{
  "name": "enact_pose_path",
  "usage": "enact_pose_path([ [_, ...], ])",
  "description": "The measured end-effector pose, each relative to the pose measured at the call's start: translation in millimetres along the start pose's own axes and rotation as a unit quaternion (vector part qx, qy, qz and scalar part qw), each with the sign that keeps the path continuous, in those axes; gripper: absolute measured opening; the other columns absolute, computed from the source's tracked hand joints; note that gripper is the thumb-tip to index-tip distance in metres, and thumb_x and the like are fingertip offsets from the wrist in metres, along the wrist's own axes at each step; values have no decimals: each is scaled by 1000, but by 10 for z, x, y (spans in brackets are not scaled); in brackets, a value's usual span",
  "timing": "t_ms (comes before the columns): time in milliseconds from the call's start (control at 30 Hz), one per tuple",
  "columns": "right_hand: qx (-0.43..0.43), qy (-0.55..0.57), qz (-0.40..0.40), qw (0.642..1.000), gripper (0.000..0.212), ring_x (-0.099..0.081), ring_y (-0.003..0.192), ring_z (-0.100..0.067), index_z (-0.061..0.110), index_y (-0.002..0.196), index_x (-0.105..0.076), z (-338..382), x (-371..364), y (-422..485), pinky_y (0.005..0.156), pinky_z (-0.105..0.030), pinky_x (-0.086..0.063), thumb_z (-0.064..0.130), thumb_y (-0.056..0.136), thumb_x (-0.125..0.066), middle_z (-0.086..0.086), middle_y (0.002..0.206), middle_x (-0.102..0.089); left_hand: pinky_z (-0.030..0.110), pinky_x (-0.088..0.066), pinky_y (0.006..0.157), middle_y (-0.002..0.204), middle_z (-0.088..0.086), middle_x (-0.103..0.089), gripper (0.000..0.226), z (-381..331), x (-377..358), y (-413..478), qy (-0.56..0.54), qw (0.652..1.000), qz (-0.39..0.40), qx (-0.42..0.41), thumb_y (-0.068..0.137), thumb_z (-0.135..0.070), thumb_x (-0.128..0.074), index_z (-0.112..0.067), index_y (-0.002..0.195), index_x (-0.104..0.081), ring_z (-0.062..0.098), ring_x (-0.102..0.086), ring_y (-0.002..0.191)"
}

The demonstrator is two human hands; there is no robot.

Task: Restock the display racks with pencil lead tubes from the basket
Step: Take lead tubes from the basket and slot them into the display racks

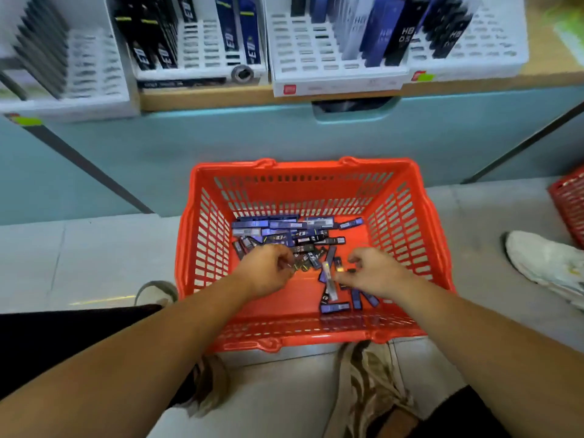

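An orange basket (pixel 407 216) stands on the floor below the shelf, with several blue and black pencil lead tubes (pixel 284 230) loose on its bottom. Both my hands are inside it. My left hand (pixel 268 270) has its fingers curled round a dark tube with a yellow-green mark at the edge of the pile. My right hand (pixel 376 273) pinches a small dark tube, beside a pale tube (pixel 328 279) lying near its fingertips. White slotted display racks (pixel 316 42) on the shelf above hold upright tubes, with several slots unfilled.
A wooden shelf edge (pixel 205 98) carries the racks over a teal cabinet front (pixel 221 143). A second orange basket (pixel 568 200) shows at the right edge. Another person's white shoe (pixel 537 254) lies right of the basket; my own shoes and legs are below it.
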State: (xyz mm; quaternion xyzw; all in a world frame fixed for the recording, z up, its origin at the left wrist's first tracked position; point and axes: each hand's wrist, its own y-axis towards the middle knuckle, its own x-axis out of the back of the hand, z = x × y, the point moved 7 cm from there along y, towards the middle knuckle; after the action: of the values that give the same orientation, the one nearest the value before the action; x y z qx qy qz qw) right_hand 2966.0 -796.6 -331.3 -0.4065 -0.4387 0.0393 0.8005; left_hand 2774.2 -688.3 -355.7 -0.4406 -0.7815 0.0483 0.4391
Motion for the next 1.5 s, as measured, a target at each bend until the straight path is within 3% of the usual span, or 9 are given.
enact_pose_path([
  [300, -98, -116, 121, 981, 135, -29, 150, -38, 18, 158, -10, -435, -816, 671, 118, -50, -34, 55, 59, -94, -15, 164, -15, 18, -47, 66, 101, -9, -69, 20, 703, -407, 218, 32, 993, 31, 108, 96, -33, -68, -32, 115, -65, 5, -64, 82],
  [500, -4, -233, 103, 967, 112, -50, 128, -31, 20, 138, -29, -367, -821, 902, 101, -42, -48, 64, 55, -92, -11, 137, -47, 33, -57, 81, 106, -2, -70, 22, 798, -458, 213, 46, 989, 31, 137, 93, -31, -72, -29, 113, -65, 16, -67, 92],
  [700, -59, 2, -5, 998, 73, -59, 101, -29, 18, 123, -39, -562, -645, 982, 82, -35, -47, 61, 79, -79, -9, 116, -58, 31, -51, 78, 111, 3, -68, 26, 870, -457, 163, 69, 985, 20, 156, 95, -30, -69, -22, 119, -65, 17, -61, 91],
  [767, -115, 105, -47, 987, 76, -60, 106, -31, 16, 129, -39, -661, -657, 1014, 85, -34, -47, 56, 80, -80, -10, 122, -60, 31, -50, 80, 115, 5, -66, 31, 923, -459, 118, 85, 981, 22, 174, 92, -30, -71, -22, 121, -63, 18, -57, 92],
  [900, -184, 184, 0, 966, 123, -55, 125, -32, 19, 144, -23, -618, -872, 1058, 101, -43, -50, 62, 53, -94, -9, 136, -51, 29, -48, 82, 106, -3, -56, 44, 1030, -467, 69, 77, 974, 23, 211, 84, -31, -83, -26, 123, -63, 16, -55, 93],
  [1033, -176, 70, 48, 981, 115, -60, 95, -27, 20, 129, -24, -346, -1010, 1033, 68, -33, -49, 63, 51, -95, -13, 123, -50, 36, -54, 82, 108, 4, -65, 31, 988, -463, 171, 113, 972, 25, 204, 92, -38, -74, -21, 116, -63, 22, -62, 93],
  [1133, -142, 66, 15, 987, 96, -63, 83, -24, 26, 110, -26, -247, -1037, 1110, 60, -34, -50, 50, 53, -99, -8, 102, -60, 34, -49, 70, 102, 4, -64, 27, 1031, -434, 204, 131, 968, 15, 212, 98, -44, -66, -21, 112, -62, 21, -59, 85],
  [1300, -98, 212, -40, 972, 80, -59, 81, -17, 22, 117, -27, -345, -743, 1161, 72, -33, -46, 16, 73, -93, 5, 92, -58, 24, -44, 63, 99, -1, -63, 34, 1047, -443, 244, 82, 972, 6, 219, 92, -38, -73, -21, 119, -61, 17, -61, 86],
  [1500, -185, 329, -132, 917, 80, -56, 100, -21, 14, 128, -36, -619, -621, 1088, 85, -31, -46, 14, 72, -94, 6, 100, -52, 26, -48, 56, 86, 0, -67, 12, 843, -416, 355, -74, 975, -18, 210, 94, -30, -68, -23, 94, -58, 13, -62, 72],
])
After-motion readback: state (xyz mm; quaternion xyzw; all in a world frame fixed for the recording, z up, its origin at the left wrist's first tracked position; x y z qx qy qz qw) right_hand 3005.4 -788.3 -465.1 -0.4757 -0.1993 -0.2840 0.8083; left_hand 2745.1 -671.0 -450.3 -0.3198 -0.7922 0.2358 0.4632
